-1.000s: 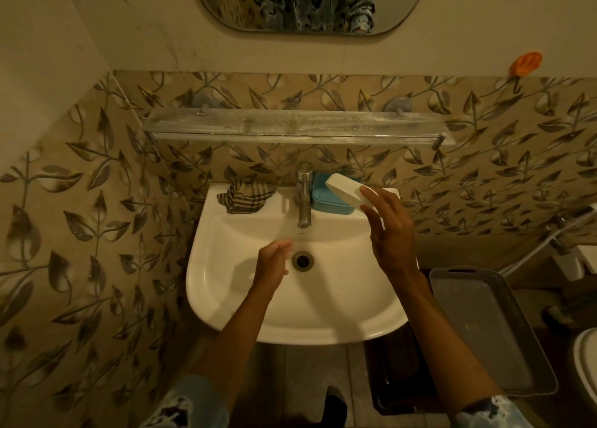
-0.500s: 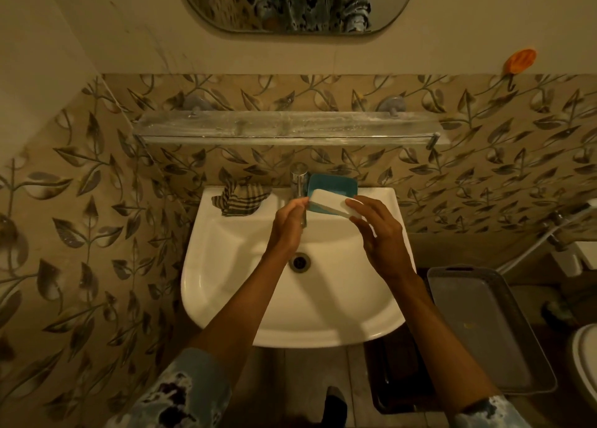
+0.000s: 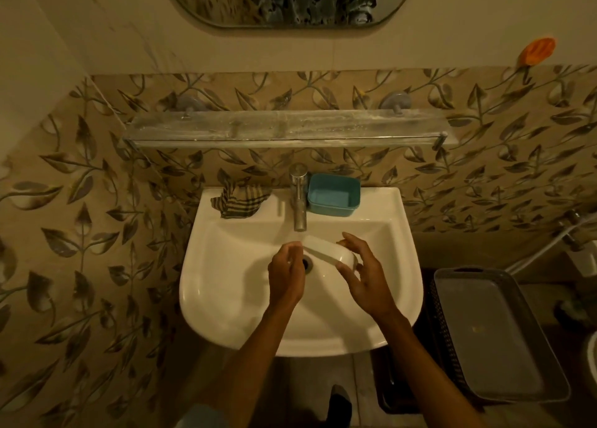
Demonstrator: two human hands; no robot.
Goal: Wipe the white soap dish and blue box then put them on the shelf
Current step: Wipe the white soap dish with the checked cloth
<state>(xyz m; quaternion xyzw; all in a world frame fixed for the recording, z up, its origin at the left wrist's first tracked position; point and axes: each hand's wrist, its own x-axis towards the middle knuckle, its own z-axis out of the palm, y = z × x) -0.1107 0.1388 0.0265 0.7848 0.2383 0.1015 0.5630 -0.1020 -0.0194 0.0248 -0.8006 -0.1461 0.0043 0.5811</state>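
Both hands, the left hand (image 3: 286, 274) and the right hand (image 3: 361, 274), are closed on the ends of the smooth white soap dish (image 3: 326, 251) over the glossy sink (image 3: 226, 285), while the rounded blue box (image 3: 333, 195) sits on the sink's back edge beside the metal tap (image 3: 298, 198), under the bare glass shelf (image 3: 284, 129).
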